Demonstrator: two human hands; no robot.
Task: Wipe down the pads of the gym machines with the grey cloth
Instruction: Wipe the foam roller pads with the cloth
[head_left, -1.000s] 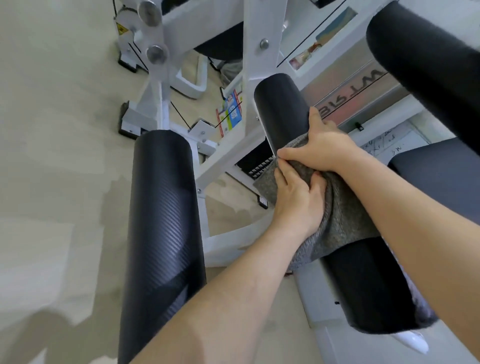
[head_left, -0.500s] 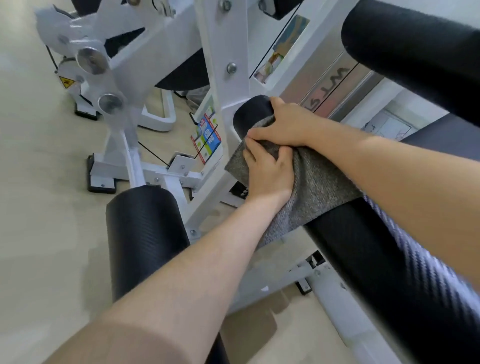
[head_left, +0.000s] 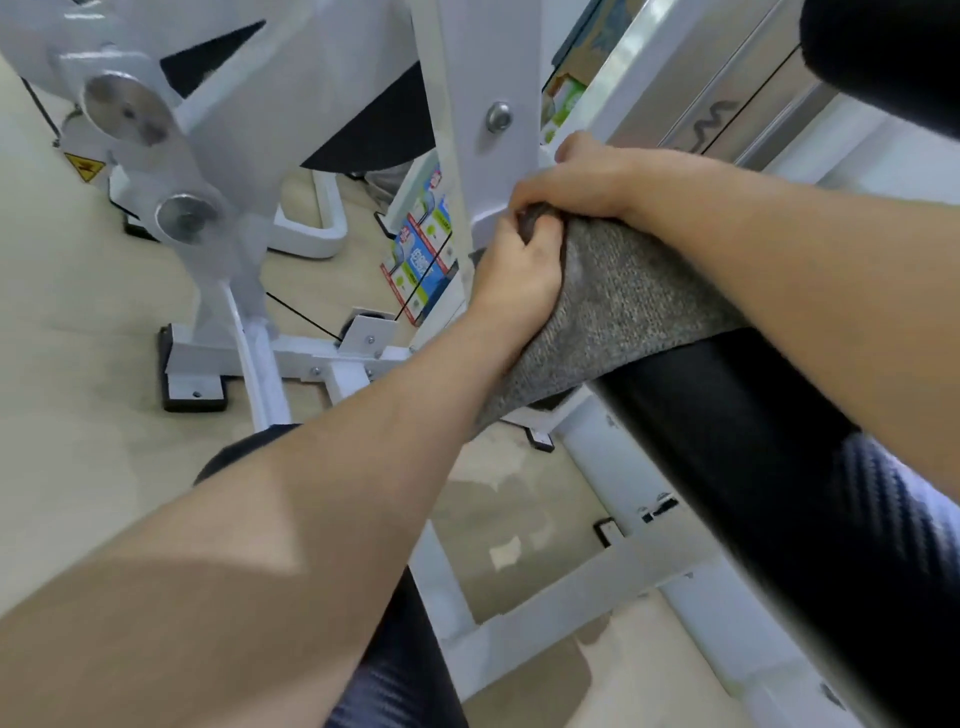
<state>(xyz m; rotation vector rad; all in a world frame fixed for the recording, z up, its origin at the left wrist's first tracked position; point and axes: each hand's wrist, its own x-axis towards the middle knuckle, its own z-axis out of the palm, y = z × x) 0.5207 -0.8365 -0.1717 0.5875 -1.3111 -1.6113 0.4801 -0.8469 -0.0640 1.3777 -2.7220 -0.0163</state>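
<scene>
Where both hands meet at far end of roller pad: left hand (head_left: 519, 275) clenched on bunched edge of grey cloth (head_left: 618, 306), right hand (head_left: 582, 179) pressed over top, fingers curled round cloth. Cloth wrapped over black roller pad (head_left: 769, 467), close against white frame post (head_left: 467, 130).

Pad's long axis runs from hands back toward person, lower right. Unwiped length lies nearer body, under right forearm. Judgement: next stroke likely pull along axis toward body. Second roller (head_left: 400, 675) below left arm, bare.
</scene>
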